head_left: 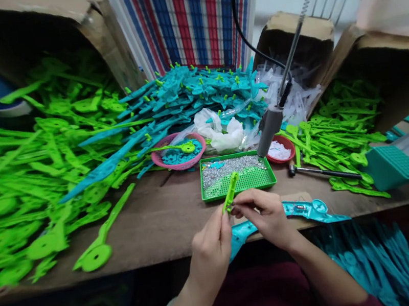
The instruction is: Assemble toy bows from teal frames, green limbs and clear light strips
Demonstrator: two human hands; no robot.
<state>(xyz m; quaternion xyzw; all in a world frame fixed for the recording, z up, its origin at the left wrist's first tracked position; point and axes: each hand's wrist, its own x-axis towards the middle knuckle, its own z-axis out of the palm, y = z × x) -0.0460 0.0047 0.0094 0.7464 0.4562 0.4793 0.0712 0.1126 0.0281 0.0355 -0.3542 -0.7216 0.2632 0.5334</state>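
Between my two hands, just in front of the green tray, a narrow bright-green plastic part [231, 190] is held up at a slant. My left hand [211, 240] grips its lower end between thumb and fingers. The fingertips of my right hand [263, 213] are pinched together against the same end; whatever small piece they hold is too small to make out. Below the hands, a blue plastic part [306, 209] with a small metal piece on it lies along the table edge, partly covered by them. The green tray [241, 191] contains many small metal bits.
Bright-green parts [7, 205] are heaped on the left, blue parts [195, 92] at the back. An electric screwdriver [269, 129] hangs over the tray. Pink basket [180, 164], red bowl [292, 147], hammer [326, 171] and teal basket [393, 167] stand around. More blue parts [377, 260] lie below right.
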